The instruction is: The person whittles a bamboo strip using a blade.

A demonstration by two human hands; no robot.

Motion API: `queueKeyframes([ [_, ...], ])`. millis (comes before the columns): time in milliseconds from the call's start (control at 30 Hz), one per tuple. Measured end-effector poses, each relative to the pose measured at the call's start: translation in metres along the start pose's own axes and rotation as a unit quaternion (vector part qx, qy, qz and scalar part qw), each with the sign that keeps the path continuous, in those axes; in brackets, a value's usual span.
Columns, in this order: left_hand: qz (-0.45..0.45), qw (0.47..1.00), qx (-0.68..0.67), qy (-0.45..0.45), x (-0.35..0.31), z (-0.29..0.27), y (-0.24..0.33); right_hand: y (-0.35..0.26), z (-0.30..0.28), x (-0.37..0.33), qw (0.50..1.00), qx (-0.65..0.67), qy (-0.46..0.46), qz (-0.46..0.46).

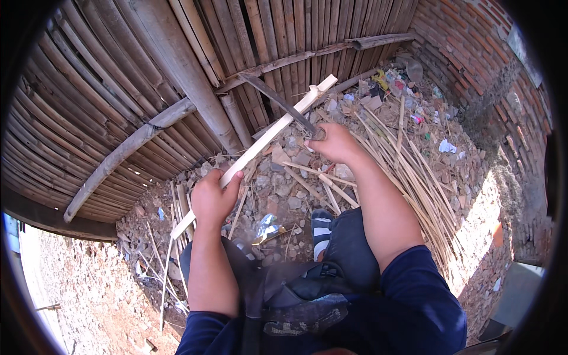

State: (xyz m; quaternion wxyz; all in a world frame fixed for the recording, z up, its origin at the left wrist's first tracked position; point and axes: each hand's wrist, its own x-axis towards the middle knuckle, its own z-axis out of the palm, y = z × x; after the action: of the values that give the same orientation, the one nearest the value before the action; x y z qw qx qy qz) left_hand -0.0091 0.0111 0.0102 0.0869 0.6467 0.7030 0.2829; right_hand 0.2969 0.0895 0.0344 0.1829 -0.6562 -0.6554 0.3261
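Note:
My left hand (213,197) is closed round a long pale strip of split bamboo or wood (255,149). The strip slants from beside my left knee up to the far right. My right hand (335,144) grips a long dark-bladed knife (280,102), its handle mostly hidden in the fingers. The blade lies across the strip's upper part and points to the far left. Just beyond the blade, a small curl of shaving (313,89) stands up on the strip.
A bamboo-slat wall (319,29) on crosspoles stands ahead and left, a brick wall (473,41) at right. Bundled thin strips (408,171) lie right of my legs, more at left (177,204). Rubble (278,189) with scattered litter covers the ground. My sandalled foot (322,231) rests there.

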Motion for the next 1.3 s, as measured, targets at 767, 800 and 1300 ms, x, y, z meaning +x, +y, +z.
queueKeyframes([
  [767,0.069,0.994,0.062,0.049,0.002,-0.007,-0.01,0.018,-0.01,0.004,0.996,-0.06,0.066,-0.023],
  [800,0.079,0.994,0.057,0.048,0.004,-0.013,-0.01,0.023,-0.017,0.007,0.995,-0.035,0.098,-0.006],
  [1300,0.068,0.994,0.076,0.042,0.003,-0.014,-0.012,0.026,-0.013,0.011,0.991,-0.021,0.133,0.011],
])
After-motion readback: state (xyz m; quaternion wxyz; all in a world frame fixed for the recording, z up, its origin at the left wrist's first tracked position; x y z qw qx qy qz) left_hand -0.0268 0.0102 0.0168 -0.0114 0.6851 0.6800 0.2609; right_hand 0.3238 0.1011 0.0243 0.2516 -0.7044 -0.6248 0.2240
